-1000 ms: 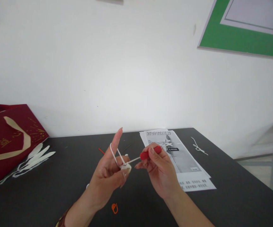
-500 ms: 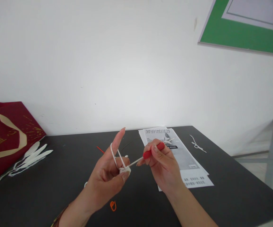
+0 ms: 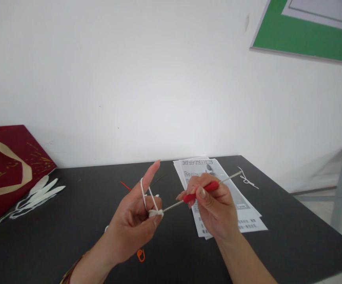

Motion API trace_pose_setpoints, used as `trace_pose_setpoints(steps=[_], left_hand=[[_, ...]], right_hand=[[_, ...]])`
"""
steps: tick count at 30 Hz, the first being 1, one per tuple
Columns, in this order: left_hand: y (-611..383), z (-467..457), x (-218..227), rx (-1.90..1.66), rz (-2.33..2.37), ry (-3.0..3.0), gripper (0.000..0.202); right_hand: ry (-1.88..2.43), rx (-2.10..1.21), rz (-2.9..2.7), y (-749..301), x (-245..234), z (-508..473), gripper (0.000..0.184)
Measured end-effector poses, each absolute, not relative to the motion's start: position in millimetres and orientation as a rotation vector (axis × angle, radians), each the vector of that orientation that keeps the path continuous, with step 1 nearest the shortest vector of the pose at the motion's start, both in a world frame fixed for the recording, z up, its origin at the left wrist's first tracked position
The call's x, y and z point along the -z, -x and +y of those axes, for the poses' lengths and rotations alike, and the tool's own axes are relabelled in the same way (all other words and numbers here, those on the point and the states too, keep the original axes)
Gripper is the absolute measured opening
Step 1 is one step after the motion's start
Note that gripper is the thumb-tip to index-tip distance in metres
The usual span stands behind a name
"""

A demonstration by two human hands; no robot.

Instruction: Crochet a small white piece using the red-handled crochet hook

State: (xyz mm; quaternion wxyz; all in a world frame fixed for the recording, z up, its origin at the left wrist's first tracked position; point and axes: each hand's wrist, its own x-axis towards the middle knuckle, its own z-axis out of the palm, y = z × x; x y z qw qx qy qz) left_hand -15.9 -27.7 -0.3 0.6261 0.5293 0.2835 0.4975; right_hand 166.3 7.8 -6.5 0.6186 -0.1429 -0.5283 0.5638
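My left hand [image 3: 135,221] pinches a small piece of white crochet work [image 3: 156,213] between thumb and fingers. White yarn [image 3: 143,189] loops round its raised index finger and runs down to the piece. In my right hand [image 3: 215,209] is a crochet hook [image 3: 202,192] with a red grip and metal shafts at both ends. The hook's left tip meets the right edge of the crochet work; whether it sits inside a stitch I cannot tell. Below my left hand, an orange stitch marker [image 3: 141,255] lies on the black table [image 3: 171,260].
Printed sheets [image 3: 247,221] lie under and behind my right hand, with a tied scrap of white yarn [image 3: 247,181] to their right. At the left, white crocheted petals [image 3: 45,193] rest beside a dark red bag [image 3: 14,154]. A red stick [image 3: 126,186] lies behind my left hand.
My right hand has moved slightly right and turned the hook, so its far shaft now points out to the right. My left hand keeps its pinch nearly in place.
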Motion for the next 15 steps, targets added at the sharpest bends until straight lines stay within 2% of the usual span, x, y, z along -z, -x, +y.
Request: trace_pose_setpoints(steps=[15], left_hand=[[13,-27,-5,-1.14,0.802,-1.228,0.09]], right_hand=[[0.4,-0.875,-1.459,-171,6,-5,0.008]])
